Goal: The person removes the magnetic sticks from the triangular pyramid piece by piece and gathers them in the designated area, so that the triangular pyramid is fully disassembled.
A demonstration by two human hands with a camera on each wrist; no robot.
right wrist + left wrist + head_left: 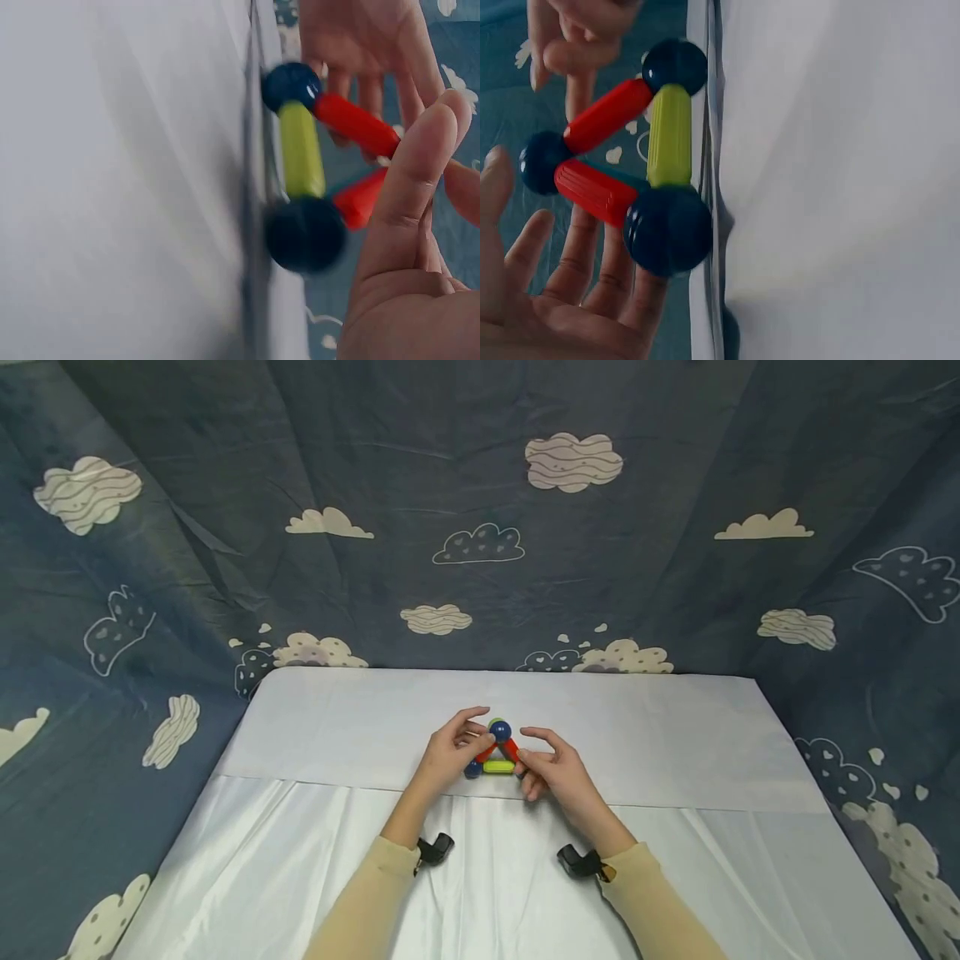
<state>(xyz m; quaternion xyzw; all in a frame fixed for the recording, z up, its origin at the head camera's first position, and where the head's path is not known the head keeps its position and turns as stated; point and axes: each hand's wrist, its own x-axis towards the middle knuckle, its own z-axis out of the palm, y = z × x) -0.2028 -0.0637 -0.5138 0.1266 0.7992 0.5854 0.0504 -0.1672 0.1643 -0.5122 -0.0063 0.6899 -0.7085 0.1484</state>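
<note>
Against the white tabletop (675,735), the ball-and-rod triangle (498,767) looks light, stiff, slick, best pinched by its lime rod (670,139); left hand (446,756) spread beside it, grip unclear on the right hand (557,768).

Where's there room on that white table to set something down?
The table has bare patches left of the left sleeve, right of the right sleeve, and behind the toy up to the curtain. A narrower gap lies between the sleeves. The middle is crowded: the left grip and right grip flank the toy.
</note>
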